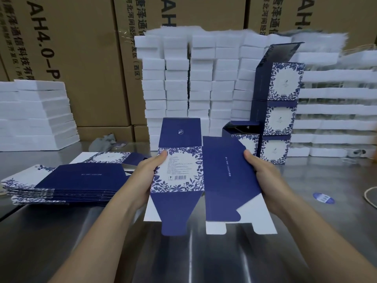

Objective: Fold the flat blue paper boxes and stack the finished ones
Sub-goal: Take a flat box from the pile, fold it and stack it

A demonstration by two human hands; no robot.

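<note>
I hold a flat blue paper box (204,176) upright over the metal table, its floral label panel on the left and a plain navy panel on the right. My left hand (146,174) grips its left edge, thumb on the front. My right hand (263,174) grips the right edge the same way. A pile of flat blue boxes (67,186) lies on the table to the left. Behind the held box, at right, a stack of three folded boxes (279,113) stands with the top lid open, and one more folded open box (240,135) sits beside it.
White foam blocks (191,82) are stacked high at the back centre and right, with a lower pile (34,115) at left. Brown cartons (81,48) form the back wall. A round blue sticker (323,197) and a cord (370,197) lie on the steel table (204,258) at right.
</note>
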